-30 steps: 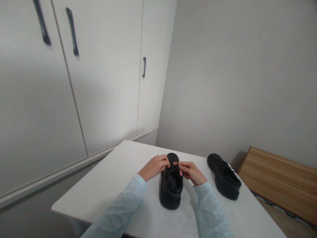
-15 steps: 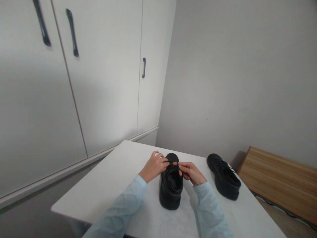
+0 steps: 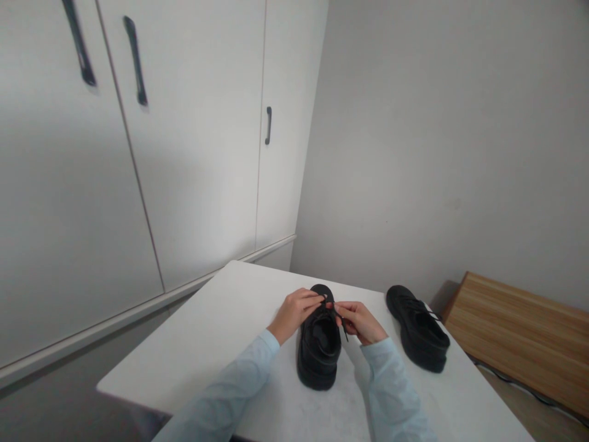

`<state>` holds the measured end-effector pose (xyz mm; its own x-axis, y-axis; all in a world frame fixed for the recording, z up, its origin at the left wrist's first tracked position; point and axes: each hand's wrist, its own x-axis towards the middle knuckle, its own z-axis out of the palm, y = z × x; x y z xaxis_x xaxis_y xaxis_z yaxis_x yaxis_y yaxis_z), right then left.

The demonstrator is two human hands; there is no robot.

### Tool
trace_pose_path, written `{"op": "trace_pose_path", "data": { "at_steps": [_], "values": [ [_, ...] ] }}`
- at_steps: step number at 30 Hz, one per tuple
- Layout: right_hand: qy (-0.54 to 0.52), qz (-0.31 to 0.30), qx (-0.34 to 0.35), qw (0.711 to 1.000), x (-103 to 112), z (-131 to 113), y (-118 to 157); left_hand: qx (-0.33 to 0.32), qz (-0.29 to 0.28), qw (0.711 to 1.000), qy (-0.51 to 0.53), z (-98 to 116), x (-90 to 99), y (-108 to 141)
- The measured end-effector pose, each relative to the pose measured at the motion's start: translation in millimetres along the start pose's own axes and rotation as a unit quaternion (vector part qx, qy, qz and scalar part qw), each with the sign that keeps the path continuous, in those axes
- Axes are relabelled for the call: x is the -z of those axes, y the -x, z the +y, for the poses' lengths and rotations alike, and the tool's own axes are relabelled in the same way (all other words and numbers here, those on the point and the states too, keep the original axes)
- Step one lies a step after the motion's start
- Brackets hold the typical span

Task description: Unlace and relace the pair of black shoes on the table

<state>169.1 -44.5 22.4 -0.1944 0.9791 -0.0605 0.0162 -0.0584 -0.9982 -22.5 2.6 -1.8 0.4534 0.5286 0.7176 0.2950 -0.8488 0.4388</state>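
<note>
Shoe (image 3: pixel 317 368): upright on the table (image 3: pixel 193 350), toe pointing away from me and just short of the far edge, heel toward me; black, smooth, rounded at the toe, with a thick sole.
Lace (image 3: pixel 345 331): thin black cord; one end dangles at the shoe's right side.
Left hand (image 3: pixel 297 310): fingers bent close together over the lacing; I cannot tell whether they grip it.
Right hand (image 3: pixel 358 320): my thumb and finger pinch the lace.
Second shoe (image 3: pixel 422 351): black and laced too, well apart to my right, close along the right edge.
Table: white, flat; its top stretches from my left sleeve (image 3: pixel 239 380) out to a rounded left corner, and a strip runs between my right sleeve (image 3: pixel 396 387) and the second shoe.
Cupboard (image 3: pixel 197 135): pale flat doors, dark curved handles (image 3: pixel 135 60), beyond the left side.
Wall (image 3: pixel 414 153): plain grey, beyond the far edge.
Board (image 3: pixel 519 331): brown wood grain, past the right edge.
</note>
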Motion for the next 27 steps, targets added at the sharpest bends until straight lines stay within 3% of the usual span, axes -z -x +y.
{"op": "trace_pose_path", "data": {
  "at_steps": [8, 14, 18, 27],
  "values": [
    [0.112, 0.011, 0.024, 0.993, 1, 0, -1, 0.118, 0.048, 0.976, 0.176, 15, -8.3, -4],
    [0.205, 0.010, 0.114, 0.972, 0, -2, 0, 0.162, 0.064, 0.959, 0.224, 14, -12.8, -4],
    [0.237, 0.011, 0.132, 0.962, 1, 4, -3, 0.201, 0.056, 0.950, 0.232, 12, -13.7, -4],
    [0.422, 0.078, 0.175, 0.886, -5, -3, 3, 0.260, 0.009, 0.923, 0.283, 6, -14.0, -5]
  ]
}}
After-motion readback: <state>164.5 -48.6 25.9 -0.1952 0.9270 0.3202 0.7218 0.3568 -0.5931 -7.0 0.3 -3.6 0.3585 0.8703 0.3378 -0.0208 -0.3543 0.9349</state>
